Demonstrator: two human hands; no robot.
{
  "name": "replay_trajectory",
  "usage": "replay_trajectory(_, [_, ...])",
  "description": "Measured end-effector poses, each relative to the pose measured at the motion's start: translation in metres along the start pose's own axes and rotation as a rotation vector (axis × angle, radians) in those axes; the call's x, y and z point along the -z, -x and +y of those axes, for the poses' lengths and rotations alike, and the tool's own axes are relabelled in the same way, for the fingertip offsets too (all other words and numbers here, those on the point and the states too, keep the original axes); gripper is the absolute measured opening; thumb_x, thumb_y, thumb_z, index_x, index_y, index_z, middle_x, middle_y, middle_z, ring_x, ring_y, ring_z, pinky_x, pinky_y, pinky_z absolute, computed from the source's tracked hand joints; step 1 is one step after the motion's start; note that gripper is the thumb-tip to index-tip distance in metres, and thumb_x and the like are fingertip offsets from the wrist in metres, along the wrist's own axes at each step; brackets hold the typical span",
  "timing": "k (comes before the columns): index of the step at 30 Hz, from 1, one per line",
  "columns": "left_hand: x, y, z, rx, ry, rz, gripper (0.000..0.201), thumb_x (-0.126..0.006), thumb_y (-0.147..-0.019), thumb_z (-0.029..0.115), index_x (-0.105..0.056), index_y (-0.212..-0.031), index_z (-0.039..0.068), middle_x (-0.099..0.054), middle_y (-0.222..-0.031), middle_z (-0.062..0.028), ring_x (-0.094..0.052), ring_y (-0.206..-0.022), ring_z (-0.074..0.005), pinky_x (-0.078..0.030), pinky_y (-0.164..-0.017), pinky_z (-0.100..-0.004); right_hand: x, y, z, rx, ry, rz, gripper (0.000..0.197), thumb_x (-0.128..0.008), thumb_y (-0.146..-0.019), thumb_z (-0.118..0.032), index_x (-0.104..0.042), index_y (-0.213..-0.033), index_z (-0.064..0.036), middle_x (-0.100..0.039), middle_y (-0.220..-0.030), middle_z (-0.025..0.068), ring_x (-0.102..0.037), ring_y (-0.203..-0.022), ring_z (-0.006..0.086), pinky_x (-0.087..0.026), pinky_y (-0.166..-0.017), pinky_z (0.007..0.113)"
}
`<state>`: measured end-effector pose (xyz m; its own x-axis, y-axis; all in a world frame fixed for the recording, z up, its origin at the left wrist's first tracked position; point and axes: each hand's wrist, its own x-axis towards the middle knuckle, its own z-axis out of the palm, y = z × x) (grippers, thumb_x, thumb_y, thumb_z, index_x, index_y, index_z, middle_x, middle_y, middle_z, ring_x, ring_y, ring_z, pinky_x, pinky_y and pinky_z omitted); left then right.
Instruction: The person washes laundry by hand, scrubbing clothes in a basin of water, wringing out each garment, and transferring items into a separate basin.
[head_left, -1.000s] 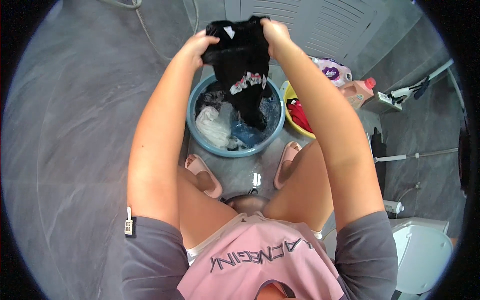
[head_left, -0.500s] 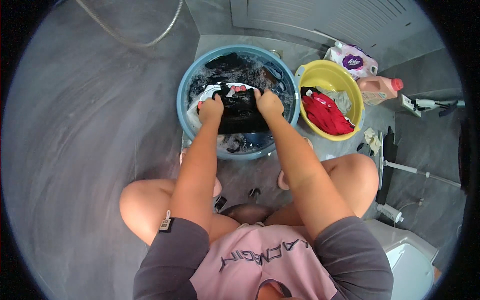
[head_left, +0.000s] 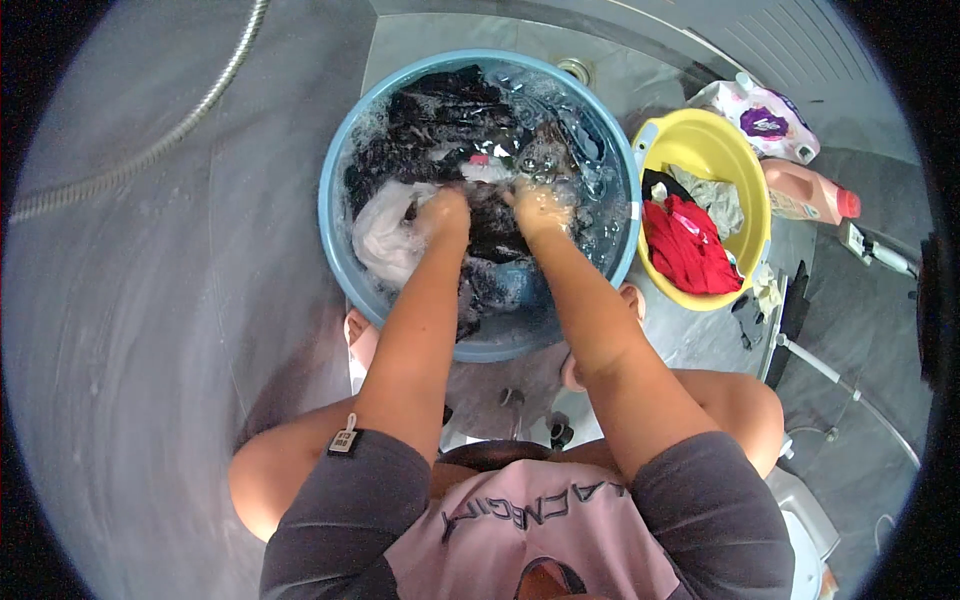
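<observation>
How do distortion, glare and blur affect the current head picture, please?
In the head view, black corners frame the fisheye image and the floor bows at its far edge; in the head view, glints speckle the water, and the left hand and right hand look slightly soft.

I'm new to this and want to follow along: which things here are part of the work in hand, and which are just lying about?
In use: left hand, right hand, black garment between them, white cloth, blue water-filled basin.

Lying about, seemingly: yellow basin with red garment, pink bottle, white-and-purple package, silvery hose.
</observation>
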<state>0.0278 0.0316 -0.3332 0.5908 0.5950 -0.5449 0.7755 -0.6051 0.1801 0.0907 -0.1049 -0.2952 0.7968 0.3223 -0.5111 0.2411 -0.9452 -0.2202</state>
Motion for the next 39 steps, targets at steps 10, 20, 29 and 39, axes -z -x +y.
replay_trajectory(10, [-0.035, -0.058, -0.066, -0.216, 0.044, 0.003, 0.046, -0.045, -0.089, 0.031, -0.046, -0.128, 0.008, -0.038, -0.138, -0.0134, -0.035, -0.128, -0.0302, -0.028, -0.104, -0.0451, 0.006, -0.025, -0.023, -0.042, -0.077, -0.081, 0.047, -0.043, -0.086, -0.042, -0.066, -0.099, -0.0044, -0.063, -0.104, 0.0166, -0.06, -0.095, 0.0352, -0.048, -0.084, 0.042])
replay_trajectory(20, [0.061, -0.012, -0.088, -0.169, 0.332, -0.007, 0.038, -0.072, -0.067, 0.026, -0.065, -0.095, 0.001, -0.065, -0.093, -0.0207, -0.062, -0.091, -0.0332, -0.047, -0.08, -0.0396, 0.057, 0.013, 0.037, -0.035, -0.184, -0.073, 0.046, -0.066, -0.077, -0.036, -0.057, -0.115, -0.0117, -0.059, -0.114, 0.0149, -0.055, -0.108, 0.0313, -0.044, -0.09, 0.04])
replay_trajectory(29, [0.223, 0.064, -0.068, -0.216, 0.561, 0.179, 0.021, -0.065, -0.073, 0.007, -0.049, -0.086, 0.009, -0.056, -0.072, -0.0083, -0.055, -0.058, -0.0249, -0.043, -0.042, -0.0402, 0.184, 0.094, 0.01, 0.026, -0.759, 0.233, 0.02, -0.048, -0.079, -0.006, -0.057, -0.096, -0.0121, -0.059, -0.071, 0.0115, -0.059, -0.056, 0.0203, -0.044, -0.039, 0.037])
replay_trajectory(39, [0.332, 0.236, -0.011, -0.525, 1.29, -0.06, 0.016, -0.054, -0.08, 0.003, -0.05, -0.095, 0.008, -0.054, -0.083, -0.0061, -0.056, -0.073, -0.0198, -0.047, -0.054, -0.0353, 0.264, 0.224, -0.033, 0.54, -1.476, 0.0, 0.036, -0.05, -0.084, -0.007, -0.053, -0.119, -0.0097, -0.054, -0.107, 0.0107, -0.053, -0.091, 0.0191, -0.047, -0.072, 0.033])
